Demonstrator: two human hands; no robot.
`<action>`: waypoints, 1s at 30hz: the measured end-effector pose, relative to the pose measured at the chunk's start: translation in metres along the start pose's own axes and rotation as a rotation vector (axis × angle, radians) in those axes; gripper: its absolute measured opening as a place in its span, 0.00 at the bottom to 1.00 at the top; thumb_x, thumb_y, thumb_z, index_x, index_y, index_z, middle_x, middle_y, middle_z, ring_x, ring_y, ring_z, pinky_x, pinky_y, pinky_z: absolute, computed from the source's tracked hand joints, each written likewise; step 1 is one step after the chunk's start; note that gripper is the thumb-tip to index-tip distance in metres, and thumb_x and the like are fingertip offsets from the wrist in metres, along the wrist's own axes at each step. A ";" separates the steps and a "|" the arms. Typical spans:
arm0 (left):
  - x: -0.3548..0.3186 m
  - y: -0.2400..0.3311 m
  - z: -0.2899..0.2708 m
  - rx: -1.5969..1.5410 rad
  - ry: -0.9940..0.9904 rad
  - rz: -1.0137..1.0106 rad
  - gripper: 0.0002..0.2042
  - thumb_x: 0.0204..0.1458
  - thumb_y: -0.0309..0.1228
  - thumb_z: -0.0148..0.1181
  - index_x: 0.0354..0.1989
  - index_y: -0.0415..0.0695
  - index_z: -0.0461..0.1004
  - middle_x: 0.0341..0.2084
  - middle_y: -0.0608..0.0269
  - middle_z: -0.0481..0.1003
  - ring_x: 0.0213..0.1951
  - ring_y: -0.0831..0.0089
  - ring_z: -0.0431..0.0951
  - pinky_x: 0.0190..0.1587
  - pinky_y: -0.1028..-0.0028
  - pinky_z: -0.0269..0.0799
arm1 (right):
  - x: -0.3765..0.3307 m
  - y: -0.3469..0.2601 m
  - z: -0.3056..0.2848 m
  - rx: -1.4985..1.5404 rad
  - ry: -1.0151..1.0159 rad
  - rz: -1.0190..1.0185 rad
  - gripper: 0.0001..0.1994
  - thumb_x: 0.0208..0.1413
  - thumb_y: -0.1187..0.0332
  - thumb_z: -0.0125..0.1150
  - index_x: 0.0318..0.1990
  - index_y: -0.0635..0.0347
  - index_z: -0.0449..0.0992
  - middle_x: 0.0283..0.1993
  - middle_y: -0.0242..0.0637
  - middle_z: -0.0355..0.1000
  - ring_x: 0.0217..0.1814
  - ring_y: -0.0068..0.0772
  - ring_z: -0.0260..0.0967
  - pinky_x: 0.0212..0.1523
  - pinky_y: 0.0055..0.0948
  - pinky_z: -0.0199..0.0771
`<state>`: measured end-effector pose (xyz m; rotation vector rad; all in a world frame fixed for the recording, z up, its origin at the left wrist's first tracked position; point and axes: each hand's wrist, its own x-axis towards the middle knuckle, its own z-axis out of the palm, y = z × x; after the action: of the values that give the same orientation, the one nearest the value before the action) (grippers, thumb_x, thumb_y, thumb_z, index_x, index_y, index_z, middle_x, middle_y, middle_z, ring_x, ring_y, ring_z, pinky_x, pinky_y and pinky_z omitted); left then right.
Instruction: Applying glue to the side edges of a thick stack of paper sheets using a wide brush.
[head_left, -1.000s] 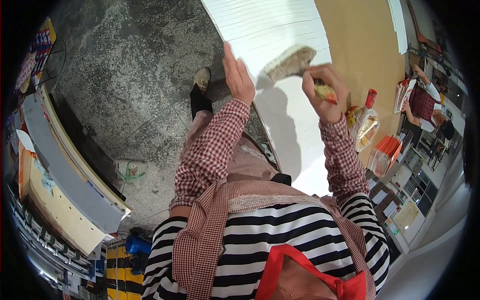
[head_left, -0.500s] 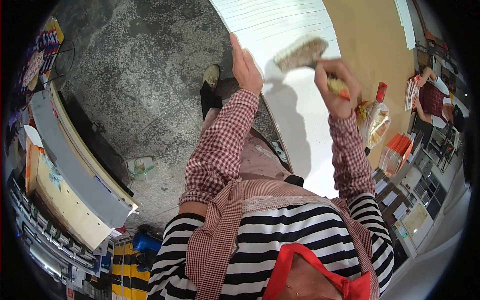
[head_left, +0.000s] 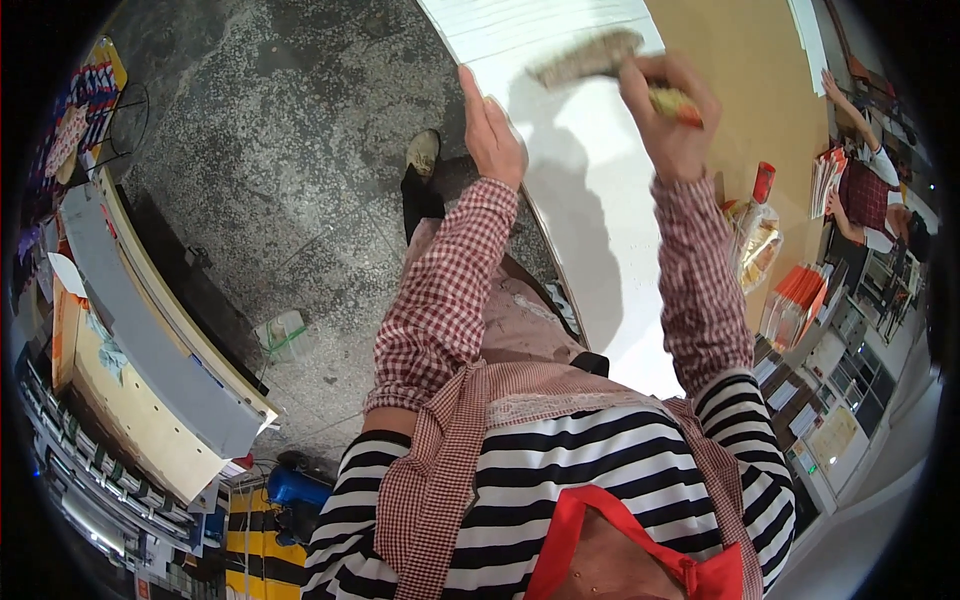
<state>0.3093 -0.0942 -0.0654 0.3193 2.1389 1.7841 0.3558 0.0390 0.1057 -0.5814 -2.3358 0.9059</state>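
Observation:
Fanned white sheets (head_left: pixel 560 22) lie on the table in front of me, their overlapping edges showing as thin lines toward the far end. My right hand (head_left: pixel 682 120) grips a wide brush (head_left: pixel 588 60) by its yellow and orange handle. The pale bristle head is blurred, over the sheets; whether it touches them I cannot tell. Along the left edge of the sheets rests my left hand (head_left: pixel 493 138), open, fingers straight and side against the paper. It holds nothing that I can see. A shadow falls across the white surface between my arms.
The tan tabletop (head_left: pixel 750 90) carries a red-capped clear plastic container (head_left: pixel 757 245) and a stack of orange-edged booklets (head_left: pixel 795 305) at right. Beyond it, another person (head_left: pixel 868 195) handles papers. A grey-topped bench (head_left: pixel 150 310) stands left, and a small clear bin (head_left: pixel 284 337) sits on the floor.
My right hand and the brush have moved farther away and slightly left over the sheets. My left hand stays at the edge. The other person has stretched out one arm.

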 end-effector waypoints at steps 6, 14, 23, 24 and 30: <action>-0.001 0.003 -0.001 -0.024 0.026 0.068 0.27 0.69 0.37 0.30 0.74 0.44 0.39 0.23 0.61 0.65 0.24 0.73 0.63 0.31 0.70 0.62 | -0.064 0.003 -0.023 -0.110 -0.101 0.051 0.03 0.45 0.80 0.65 0.28 0.66 0.76 0.28 0.39 0.74 0.29 0.26 0.72 0.32 0.24 0.71; -0.003 0.003 -0.003 0.006 0.023 0.056 0.27 0.69 0.38 0.30 0.74 0.45 0.39 0.17 0.66 0.61 0.20 0.76 0.60 0.25 0.71 0.59 | -0.079 -0.006 -0.042 -0.080 -0.053 0.028 0.03 0.45 0.81 0.64 0.29 0.66 0.76 0.31 0.41 0.76 0.30 0.27 0.73 0.33 0.24 0.72; -0.003 0.002 0.000 0.110 0.049 0.099 0.28 0.69 0.38 0.30 0.75 0.45 0.35 0.20 0.66 0.63 0.22 0.76 0.62 0.28 0.69 0.62 | -0.146 -0.016 -0.083 -0.119 -0.172 0.162 0.03 0.46 0.81 0.64 0.30 0.67 0.76 0.32 0.42 0.76 0.30 0.28 0.73 0.32 0.23 0.72; -0.005 0.005 0.001 0.199 0.081 0.112 0.28 0.69 0.38 0.30 0.75 0.45 0.34 0.24 0.63 0.67 0.26 0.73 0.66 0.32 0.68 0.65 | -0.151 -0.018 -0.090 -0.098 -0.154 0.108 0.03 0.46 0.81 0.64 0.30 0.67 0.76 0.32 0.42 0.76 0.31 0.28 0.74 0.32 0.23 0.72; -0.055 0.026 -0.001 0.041 0.125 0.009 0.29 0.69 0.40 0.28 0.74 0.42 0.33 0.65 0.38 0.49 0.66 0.49 0.51 0.67 0.55 0.49 | -0.149 -0.013 -0.125 0.170 0.143 0.373 0.03 0.55 0.76 0.60 0.35 0.68 0.75 0.42 0.43 0.75 0.34 0.30 0.74 0.38 0.26 0.76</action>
<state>0.3584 -0.1108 -0.0339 0.2339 2.2657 1.8109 0.5438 0.0036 0.1406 -0.9945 -2.0323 1.1737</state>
